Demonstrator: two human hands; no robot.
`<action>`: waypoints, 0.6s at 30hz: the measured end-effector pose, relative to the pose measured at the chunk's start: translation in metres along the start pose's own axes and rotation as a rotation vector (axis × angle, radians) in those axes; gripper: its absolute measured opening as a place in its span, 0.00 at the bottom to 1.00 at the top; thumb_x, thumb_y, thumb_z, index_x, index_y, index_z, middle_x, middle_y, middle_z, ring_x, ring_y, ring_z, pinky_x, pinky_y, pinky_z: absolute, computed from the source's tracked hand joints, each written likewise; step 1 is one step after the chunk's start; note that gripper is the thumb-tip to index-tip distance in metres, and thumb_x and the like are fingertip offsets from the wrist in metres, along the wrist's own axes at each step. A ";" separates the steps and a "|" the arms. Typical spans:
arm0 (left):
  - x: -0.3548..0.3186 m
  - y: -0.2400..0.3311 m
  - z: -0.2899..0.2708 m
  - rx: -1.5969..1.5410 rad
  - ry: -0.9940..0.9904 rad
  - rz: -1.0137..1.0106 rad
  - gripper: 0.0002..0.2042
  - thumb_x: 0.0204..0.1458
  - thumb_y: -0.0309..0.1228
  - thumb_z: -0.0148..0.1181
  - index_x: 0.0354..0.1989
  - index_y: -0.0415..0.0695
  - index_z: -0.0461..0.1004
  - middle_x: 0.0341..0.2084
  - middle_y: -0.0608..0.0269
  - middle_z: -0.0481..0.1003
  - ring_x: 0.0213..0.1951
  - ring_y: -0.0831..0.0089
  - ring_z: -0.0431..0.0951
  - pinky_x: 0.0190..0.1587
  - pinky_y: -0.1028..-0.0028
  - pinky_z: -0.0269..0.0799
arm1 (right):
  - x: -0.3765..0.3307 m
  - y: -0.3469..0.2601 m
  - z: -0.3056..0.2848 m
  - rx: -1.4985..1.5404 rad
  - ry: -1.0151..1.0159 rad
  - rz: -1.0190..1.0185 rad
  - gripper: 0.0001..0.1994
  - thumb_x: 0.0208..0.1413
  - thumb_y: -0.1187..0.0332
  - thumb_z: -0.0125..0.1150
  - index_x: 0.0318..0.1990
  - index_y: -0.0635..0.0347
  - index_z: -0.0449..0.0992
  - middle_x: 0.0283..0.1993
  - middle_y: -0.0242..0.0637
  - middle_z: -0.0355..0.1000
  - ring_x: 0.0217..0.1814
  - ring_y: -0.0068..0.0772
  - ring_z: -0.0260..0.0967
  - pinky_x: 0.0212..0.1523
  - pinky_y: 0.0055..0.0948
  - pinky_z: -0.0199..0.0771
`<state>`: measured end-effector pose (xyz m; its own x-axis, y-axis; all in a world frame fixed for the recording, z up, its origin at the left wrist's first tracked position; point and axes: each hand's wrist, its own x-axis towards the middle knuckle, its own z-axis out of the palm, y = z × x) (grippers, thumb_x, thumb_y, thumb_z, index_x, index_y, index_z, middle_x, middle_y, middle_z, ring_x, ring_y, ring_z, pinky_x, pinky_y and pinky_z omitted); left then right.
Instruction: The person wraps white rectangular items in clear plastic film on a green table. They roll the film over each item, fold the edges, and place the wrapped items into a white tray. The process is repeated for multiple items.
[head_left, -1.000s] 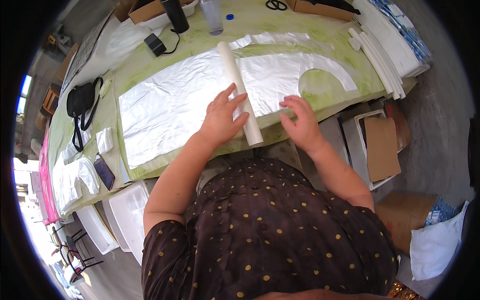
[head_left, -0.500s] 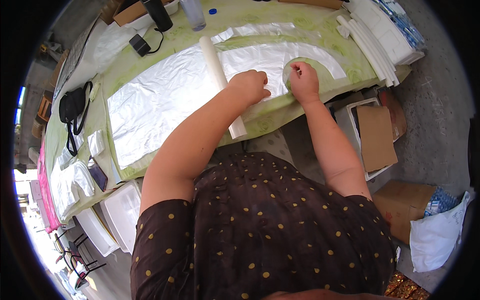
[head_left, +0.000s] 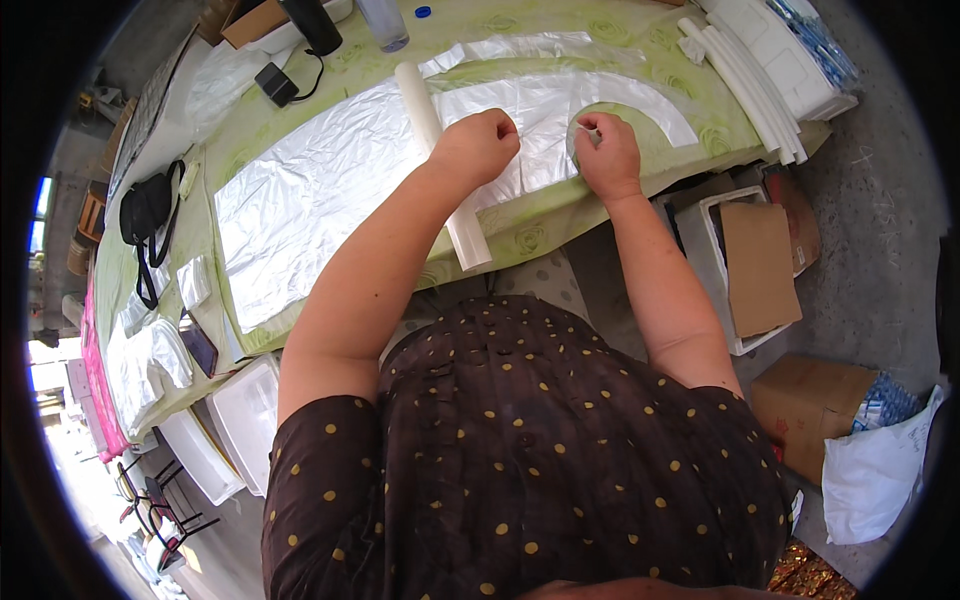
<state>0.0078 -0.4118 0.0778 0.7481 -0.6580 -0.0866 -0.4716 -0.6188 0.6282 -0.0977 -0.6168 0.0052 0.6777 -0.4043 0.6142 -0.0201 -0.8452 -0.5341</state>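
Note:
A thin, shiny white plastic sheet (head_left: 310,190) lies wrinkled across the table, its right end curving round a rounded opening. Across it rests a white tube (head_left: 420,105), its near end sticking out past the table's front edge. My left hand (head_left: 478,147) is over the sheet just right of the tube, fingers curled in and thumb against them. At the rounded opening, my right hand (head_left: 608,157) is closed with thumb and fingertips drawn together, close to the sheet's edge. Whatever either hand pinches is too small or hidden to make out.
A green patterned cloth (head_left: 530,238) covers the table. Several white tubes (head_left: 750,95) lie at the right end beside a white foam box (head_left: 800,50). A black bag (head_left: 147,212) sits at left; a bottle (head_left: 385,25) and black charger (head_left: 275,83) are behind. Boxes (head_left: 765,270) stand below right.
My left hand has drawn back to the left and away from me, closer to the tube, with its fingers more curled. My right hand has turned slightly, staying at the rounded opening.

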 end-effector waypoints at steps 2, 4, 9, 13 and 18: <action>-0.003 -0.001 -0.004 -0.030 0.030 0.013 0.13 0.57 0.39 0.59 0.43 0.45 0.80 0.39 0.58 0.83 0.41 0.61 0.82 0.48 0.66 0.77 | 0.001 -0.003 -0.003 -0.018 -0.043 -0.081 0.08 0.51 0.68 0.63 0.39 0.53 0.81 0.42 0.36 0.78 0.47 0.46 0.72 0.50 0.41 0.73; -0.007 0.001 -0.007 -0.053 0.035 0.020 0.13 0.57 0.39 0.60 0.42 0.44 0.80 0.39 0.58 0.83 0.41 0.62 0.83 0.48 0.66 0.77 | 0.003 -0.005 -0.007 -0.056 -0.109 -0.170 0.09 0.51 0.67 0.63 0.40 0.53 0.82 0.43 0.35 0.78 0.48 0.46 0.72 0.52 0.40 0.72; -0.013 0.004 -0.007 -0.062 0.064 0.066 0.11 0.55 0.38 0.59 0.40 0.46 0.82 0.38 0.56 0.83 0.42 0.58 0.83 0.47 0.63 0.77 | 0.030 -0.022 -0.007 -0.245 -0.287 -0.202 0.16 0.52 0.65 0.62 0.49 0.52 0.81 0.49 0.33 0.78 0.52 0.45 0.70 0.57 0.41 0.70; -0.020 0.011 -0.008 -0.020 0.047 0.067 0.12 0.55 0.39 0.62 0.40 0.44 0.82 0.41 0.55 0.81 0.42 0.63 0.83 0.48 0.65 0.77 | 0.058 -0.019 0.005 -0.406 -0.304 0.023 0.29 0.52 0.65 0.62 0.65 0.46 0.71 0.67 0.38 0.66 0.61 0.49 0.64 0.61 0.45 0.67; -0.011 0.009 -0.015 -0.586 0.164 0.026 0.28 0.53 0.45 0.70 0.57 0.42 0.72 0.42 0.62 0.77 0.41 0.70 0.79 0.44 0.69 0.76 | 0.053 -0.055 0.007 -0.294 -0.185 -0.344 0.42 0.48 0.69 0.68 0.74 0.39 0.60 0.77 0.43 0.51 0.69 0.56 0.57 0.65 0.49 0.62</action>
<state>0.0020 -0.4034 0.0957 0.8241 -0.5658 0.0252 -0.1897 -0.2338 0.9536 -0.0559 -0.5891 0.0636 0.8000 -0.0379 0.5988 0.0390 -0.9926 -0.1150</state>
